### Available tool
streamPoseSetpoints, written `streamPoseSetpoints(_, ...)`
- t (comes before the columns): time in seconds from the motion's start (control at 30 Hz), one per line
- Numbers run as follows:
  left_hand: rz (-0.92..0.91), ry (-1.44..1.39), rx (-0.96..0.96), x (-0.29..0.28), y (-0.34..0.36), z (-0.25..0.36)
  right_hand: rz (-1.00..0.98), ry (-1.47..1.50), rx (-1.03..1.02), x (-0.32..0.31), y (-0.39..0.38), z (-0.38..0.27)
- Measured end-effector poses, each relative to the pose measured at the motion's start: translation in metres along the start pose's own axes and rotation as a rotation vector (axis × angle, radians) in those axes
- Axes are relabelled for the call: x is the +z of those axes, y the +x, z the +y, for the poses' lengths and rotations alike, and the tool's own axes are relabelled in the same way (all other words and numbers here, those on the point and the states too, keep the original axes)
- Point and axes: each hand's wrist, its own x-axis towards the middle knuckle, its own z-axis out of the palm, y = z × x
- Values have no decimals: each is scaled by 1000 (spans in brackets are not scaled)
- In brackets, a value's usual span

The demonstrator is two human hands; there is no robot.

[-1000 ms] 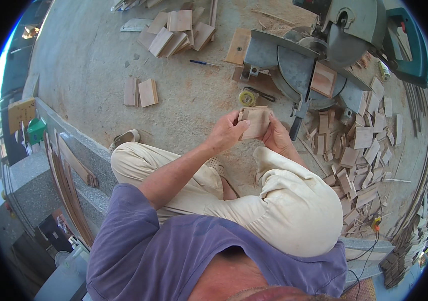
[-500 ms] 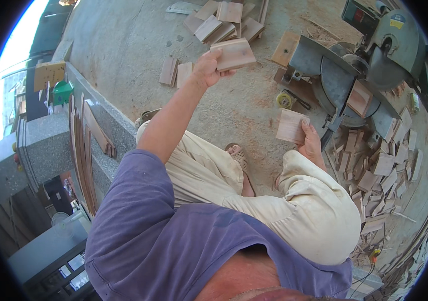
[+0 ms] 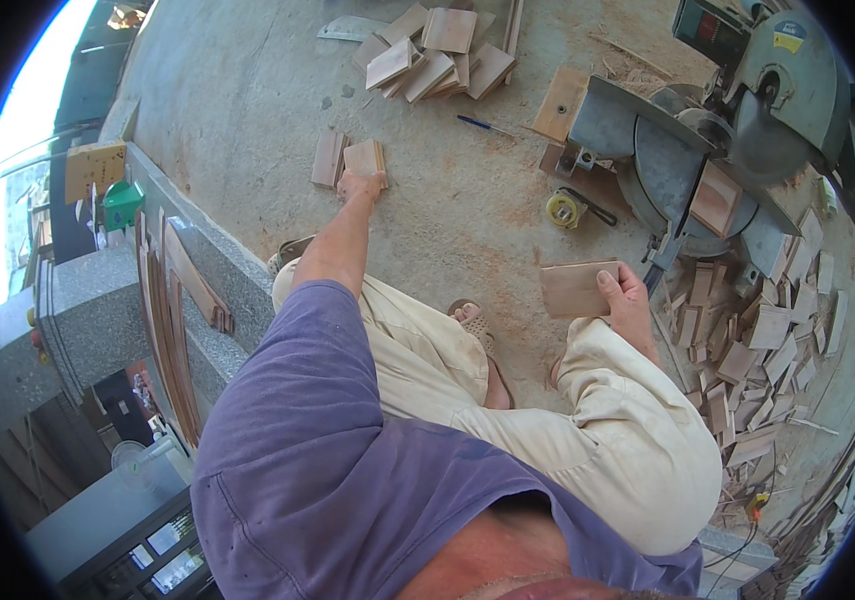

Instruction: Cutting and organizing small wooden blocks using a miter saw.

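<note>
My left hand [image 3: 361,186] reaches down to the floor on the left, closed around the near end of a short wooden board [image 3: 363,157]. Right beside that board lies another small stack of board pieces [image 3: 328,158]. Above my right knee, my right hand [image 3: 631,308] holds a flat rectangular wooden board [image 3: 573,289], thumb on its upper face and fingers hidden beneath.
A loose pile of boards [image 3: 437,70] lies at the far middle. A blue pen [image 3: 487,125] and yellow tape measure [image 3: 565,208] rest on the floor. On the right stands a miter saw [image 3: 682,170], a cut piece [image 3: 715,195] on it, with offcuts [image 3: 769,328] heaped nearby.
My left hand has moved left and down with its board, from beside the far pile to the small stack. My right hand has tilted its board and shifted slightly nearer. The pen has come into sight.
</note>
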Motion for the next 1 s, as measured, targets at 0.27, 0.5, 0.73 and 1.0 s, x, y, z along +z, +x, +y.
streamPoseSetpoints(0.27, -261, -704, -310, -34, -3, 47, 176, 28, -228, -18, 53, -69)
streamPoseSetpoints(0.5, -867, -1033, 307, -23, -138, 165, 363, 136, -308, -67, 76, -90)
streamPoseSetpoints(0.73, -1183, -1088, 66, 78, -318, 241, 754, 392, -323, -129, -2, -59)
streamPoseSetpoints(1.0, -1161, -746, 3, 119, -369, 287, 687, 460, -369, -128, -21, -54)
